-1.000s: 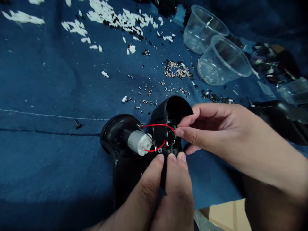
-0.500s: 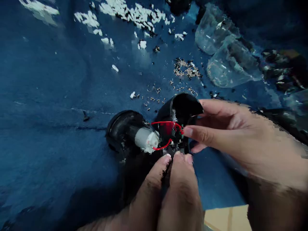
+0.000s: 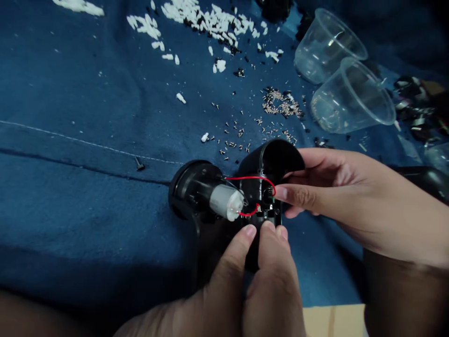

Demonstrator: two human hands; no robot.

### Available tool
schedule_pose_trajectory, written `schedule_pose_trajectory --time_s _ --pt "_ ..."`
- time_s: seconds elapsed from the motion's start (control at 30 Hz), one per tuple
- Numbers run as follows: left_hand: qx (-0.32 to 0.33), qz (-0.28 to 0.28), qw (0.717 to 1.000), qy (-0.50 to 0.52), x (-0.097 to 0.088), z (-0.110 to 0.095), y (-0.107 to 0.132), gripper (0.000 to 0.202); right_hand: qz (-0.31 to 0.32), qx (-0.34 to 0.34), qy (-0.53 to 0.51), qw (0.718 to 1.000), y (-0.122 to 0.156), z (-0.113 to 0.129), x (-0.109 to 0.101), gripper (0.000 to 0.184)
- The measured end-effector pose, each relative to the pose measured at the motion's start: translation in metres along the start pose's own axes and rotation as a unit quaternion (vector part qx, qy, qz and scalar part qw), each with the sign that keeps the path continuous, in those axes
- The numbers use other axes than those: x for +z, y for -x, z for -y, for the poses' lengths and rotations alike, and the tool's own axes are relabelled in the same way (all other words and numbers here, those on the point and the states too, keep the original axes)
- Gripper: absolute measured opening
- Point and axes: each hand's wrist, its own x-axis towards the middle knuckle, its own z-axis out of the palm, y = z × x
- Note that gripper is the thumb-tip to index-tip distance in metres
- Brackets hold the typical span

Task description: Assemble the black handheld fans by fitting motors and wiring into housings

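Note:
A black plastic housing point(image 3: 270, 159) lies opened on the blue cloth, with a small silver DC motor point(image 3: 226, 201) seated in its round end point(image 3: 189, 192). Thin red wire point(image 3: 249, 178) loops from the motor to a small green circuit board point(image 3: 271, 200) inside the shell. My right hand point(image 3: 336, 196) comes in from the right and pinches that board where the wire ends, partly hiding it. My left hand point(image 3: 252, 285) grips the housing from below, its fingertips pressing near the motor and board.
A blue cloth point(image 3: 87, 210) lies underneath, strewn with several tiny screws point(image 3: 282, 106) and white fragments point(image 3: 213, 21). Two clear plastic cups point(image 3: 352, 96) stand tilted at upper right, beside dark parts point(image 3: 417, 107). A cardboard box point(image 3: 333, 323) shows at the bottom edge.
The whole scene has slid right in the view, with the housing and hands shifting together. My grip on the housing and the pinch at the board look unchanged.

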Motion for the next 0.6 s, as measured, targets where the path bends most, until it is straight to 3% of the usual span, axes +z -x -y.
schedule_pose_trajectory --time_s 0.1,0.23,0.4,0.6 --pt "-0.014 -0.012 1.000 -0.002 0.003 -0.002 0.001 0.036 0.004 -0.008 -0.001 1.000 0.001 -0.002 -0.001 0.034" --pt "0.037 -0.052 0.997 -0.032 0.003 0.006 0.002 0.038 0.007 -0.003 -0.002 1.000 0.002 -0.004 -0.002 0.031" --pt "0.019 -0.005 0.996 -0.089 -0.006 0.002 0.000 0.043 0.002 -0.006 -0.005 1.000 0.002 -0.006 0.000 0.028" --pt "0.016 -0.057 0.995 -0.083 0.000 0.004 0.000 0.033 0.005 -0.010 0.000 1.000 0.006 0.001 0.006 0.020"
